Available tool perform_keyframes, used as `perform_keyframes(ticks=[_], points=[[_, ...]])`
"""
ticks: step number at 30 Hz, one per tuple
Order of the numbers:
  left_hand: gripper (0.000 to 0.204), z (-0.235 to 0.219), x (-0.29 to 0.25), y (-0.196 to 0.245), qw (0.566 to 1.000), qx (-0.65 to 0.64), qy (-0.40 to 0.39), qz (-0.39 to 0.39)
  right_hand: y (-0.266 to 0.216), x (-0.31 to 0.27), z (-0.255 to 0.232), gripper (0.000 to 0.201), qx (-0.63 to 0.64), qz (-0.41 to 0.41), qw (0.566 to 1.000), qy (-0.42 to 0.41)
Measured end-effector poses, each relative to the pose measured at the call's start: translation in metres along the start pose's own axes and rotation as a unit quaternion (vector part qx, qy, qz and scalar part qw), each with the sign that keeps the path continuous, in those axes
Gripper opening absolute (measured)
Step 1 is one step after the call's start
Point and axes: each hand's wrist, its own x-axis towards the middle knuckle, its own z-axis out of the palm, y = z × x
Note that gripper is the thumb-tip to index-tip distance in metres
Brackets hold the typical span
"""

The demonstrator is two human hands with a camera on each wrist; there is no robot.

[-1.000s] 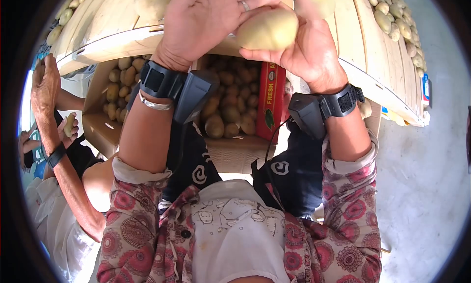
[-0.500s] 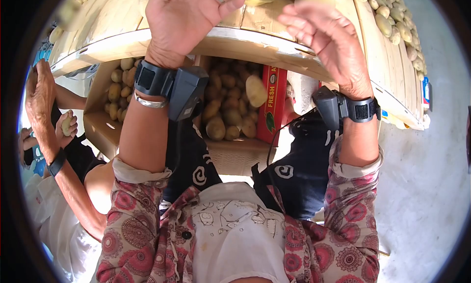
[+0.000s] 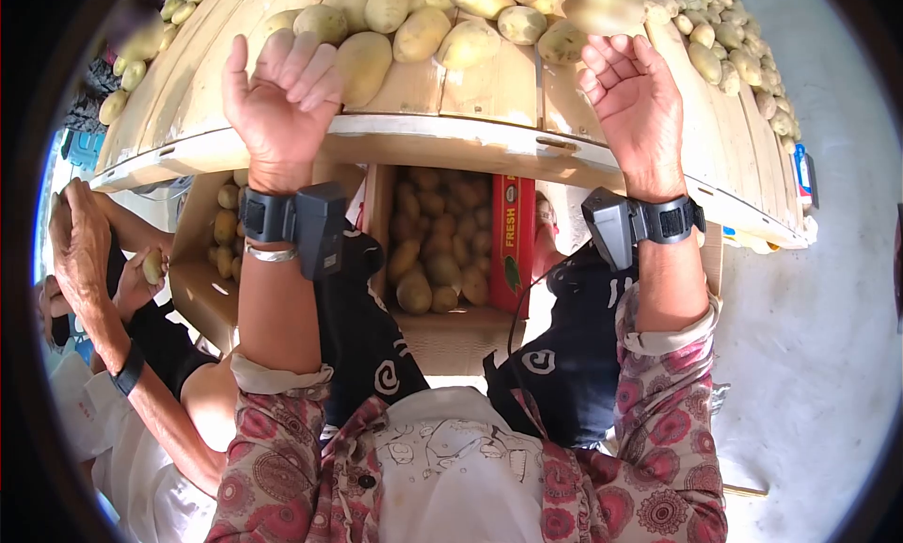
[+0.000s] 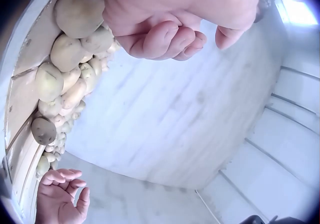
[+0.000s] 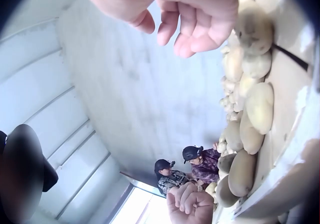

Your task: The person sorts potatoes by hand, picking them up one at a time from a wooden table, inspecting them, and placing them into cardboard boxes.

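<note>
My left hand [image 3: 282,105] is raised over the front of a slatted wooden table [image 3: 489,87], palm turned up and fingers loosely bent, with nothing in it. Just right of its fingers lies a large pale potato [image 3: 364,70]. My right hand [image 3: 635,110] is also empty and palm up over the same edge, close to another potato [image 3: 562,42]. Several more potatoes [image 3: 423,35] lie between and beyond the hands. In the left wrist view the left hand [image 4: 170,31] shows relaxed fingers; in the right wrist view the right hand [image 5: 187,21] does too.
Below the table edge stands a cardboard box of potatoes [image 3: 437,237] with a red side panel [image 3: 511,242]. Another potato box [image 3: 198,270] is left of it. A person's arm [image 3: 103,289] reaches in at left. Potatoes are heaped along the table's right side [image 3: 729,49].
One second ago the right hand held a potato beside the left; then it was in mid-air over the box. Now the hands are empty and apart, and more of the table shows.
</note>
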Motion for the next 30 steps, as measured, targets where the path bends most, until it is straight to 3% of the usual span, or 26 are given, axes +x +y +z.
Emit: perform_keyframes(ticks=[4, 8, 12, 16, 17, 19, 20, 22, 23, 24, 26, 28, 30], points=[[0.042, -0.002, -0.001, 0.004, 0.999, 0.014, 0.028, 0.029, -0.004, 0.009, -0.004, 0.021, 0.007, -0.003, 0.999, 0.035], [0.043, 0.003, -0.002, 0.001, 0.997, 0.021, 0.059, 0.039, 0.003, 0.017, -0.009, 0.020, 0.035, 0.002, 0.999, 0.015], [0.043, 0.005, -0.002, 0.004, 0.991, 0.067, 0.067, 0.098, 0.004, 0.010, 0.004, 0.018, 0.048, 0.006, 0.999, 0.016], [0.039, 0.003, -0.007, 0.008, 0.964, 0.099, 0.187, 0.161, 0.008, 0.013, 0.010, 0.016, 0.038, 0.001, 0.999, 0.024], [0.039, -0.001, -0.008, 0.007, 0.963, 0.100, 0.186, 0.166, 0.007, 0.013, 0.010, 0.016, 0.036, 0.009, 0.999, 0.029], [0.028, -0.003, -0.008, 0.008, 0.904, 0.196, 0.328, 0.191, 0.008, 0.015, 0.011, 0.016, 0.033, 0.015, 0.999, 0.030], [0.028, -0.003, -0.006, 0.005, 0.902, 0.199, 0.328, 0.196, 0.010, 0.015, 0.012, 0.015, 0.034, 0.018, 0.999, 0.037], [0.009, 0.003, 0.002, -0.005, 0.780, 0.445, 0.356, 0.259, 0.012, 0.013, 0.015, 0.015, 0.038, 0.020, 0.999, 0.031], [0.014, -0.002, 0.001, -0.007, 0.749, 0.514, 0.322, 0.266, 0.011, 0.011, 0.016, 0.015, 0.033, 0.021, 0.999, 0.030], [0.014, -0.001, 0.000, -0.006, 0.747, 0.514, 0.322, 0.272, 0.011, 0.011, 0.019, 0.015, 0.029, 0.021, 0.999, 0.027], [0.026, 0.003, -0.001, 0.002, 0.628, 0.617, 0.335, 0.337, 0.015, 0.013, 0.025, 0.015, 0.036, 0.024, 0.999, 0.017], [0.032, 0.002, -0.003, 0.009, 0.625, 0.615, 0.341, 0.337, 0.015, 0.013, 0.026, 0.014, 0.036, 0.029, 0.999, 0.027], [0.031, -0.004, -0.001, 0.008, 0.678, 0.485, 0.434, 0.341, 0.015, 0.012, 0.028, 0.014, 0.034, 0.022, 0.999, 0.021]])
